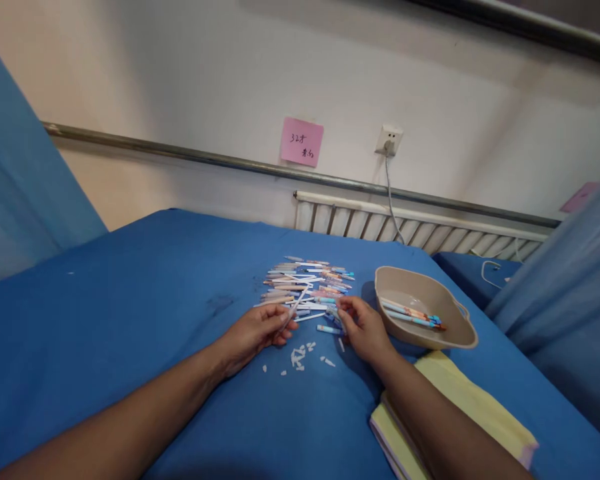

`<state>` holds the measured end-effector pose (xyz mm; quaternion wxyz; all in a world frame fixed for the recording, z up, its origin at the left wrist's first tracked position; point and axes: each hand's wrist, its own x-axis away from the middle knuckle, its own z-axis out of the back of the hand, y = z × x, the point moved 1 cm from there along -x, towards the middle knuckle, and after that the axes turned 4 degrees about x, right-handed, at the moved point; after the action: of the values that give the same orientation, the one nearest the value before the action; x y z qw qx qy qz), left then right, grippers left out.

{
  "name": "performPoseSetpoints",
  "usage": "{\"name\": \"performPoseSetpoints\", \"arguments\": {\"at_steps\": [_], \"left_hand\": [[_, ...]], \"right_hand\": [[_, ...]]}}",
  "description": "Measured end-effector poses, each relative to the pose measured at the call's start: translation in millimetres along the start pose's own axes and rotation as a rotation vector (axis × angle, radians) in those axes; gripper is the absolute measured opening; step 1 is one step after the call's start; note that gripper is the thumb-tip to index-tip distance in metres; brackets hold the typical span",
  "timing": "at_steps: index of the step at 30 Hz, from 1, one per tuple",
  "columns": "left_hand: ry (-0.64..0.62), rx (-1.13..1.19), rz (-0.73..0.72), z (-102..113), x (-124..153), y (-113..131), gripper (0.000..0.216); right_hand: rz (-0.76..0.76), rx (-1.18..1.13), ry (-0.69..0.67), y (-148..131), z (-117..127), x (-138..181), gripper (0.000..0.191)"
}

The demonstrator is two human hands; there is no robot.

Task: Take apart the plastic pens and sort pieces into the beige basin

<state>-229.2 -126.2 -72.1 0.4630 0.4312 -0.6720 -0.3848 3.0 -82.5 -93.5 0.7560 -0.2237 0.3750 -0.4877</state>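
Observation:
My left hand (257,333) pinches a thin whitish stick (299,301), like a pen refill, which slants up and away from the fingertips. My right hand (364,328) is closed, thumb against fingers, at the right edge of the pile; what it grips is too small and partly hidden to name. Between and beyond both hands lies a pile of pen parts (285,288), with white sticks and coloured barrels side by side. A light-blue pen piece (329,329) lies just left of my right hand. Small white scraps (298,357) are scattered on the blue cloth nearer me.
Right of my right hand stands a beige plastic basin (460,333) with several pens (413,313) inside. A folded yellow cloth (460,393) lies under my right forearm. The blue-covered surface (130,300) ends at a wall with a radiator (360,220). Blue curtains (25,167) hang at both sides.

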Motion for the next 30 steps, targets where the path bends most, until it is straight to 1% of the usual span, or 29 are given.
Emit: {"name": "performPoseSetpoints", "arguments": {"at_steps": [2, 4, 6, 8, 10, 12, 15, 19, 22, 30], "left_hand": [[0.001, -0.05, -0.012, 0, 0, 0, 0.03], [-0.009, -0.09, -0.029, 0, -1, -2, 0.03], [-0.014, -0.11, -0.046, 2, -2, -4, 0.031], [-0.014, -0.118, -0.051, 3, -2, -7, 0.032], [-0.015, -0.126, -0.05, 3, -3, -8, 0.032], [-0.016, -0.139, -0.052, 2, -3, -8, 0.034], [-0.001, -0.159, -0.063, -2, 0, -5, 0.035], [0.044, -0.184, -0.084, -7, 3, -2, 0.036], [0.05, -0.197, -0.095, -8, 4, -2, 0.037], [0.041, -0.227, -0.121, -5, 2, -2, 0.032]], "right_hand": [[-0.123, -0.309, -0.023, -1, -1, 2, 0.025], [-0.207, -0.545, -0.055, -3, -1, 4, 0.031], [-0.24, -0.69, -0.076, -7, 1, 4, 0.036], [-0.263, -0.763, -0.124, -12, 4, 5, 0.039], [-0.266, -0.793, -0.185, -15, 4, 6, 0.039], [-0.235, -0.798, -0.212, -17, 2, 6, 0.038], [-0.216, -0.796, -0.192, -15, -1, 6, 0.035], [-0.284, -0.797, -0.151, -12, -1, 6, 0.036], [-0.316, -0.776, -0.156, -12, 2, 6, 0.037], [-0.261, -0.717, -0.146, -8, 8, 5, 0.033]]}}
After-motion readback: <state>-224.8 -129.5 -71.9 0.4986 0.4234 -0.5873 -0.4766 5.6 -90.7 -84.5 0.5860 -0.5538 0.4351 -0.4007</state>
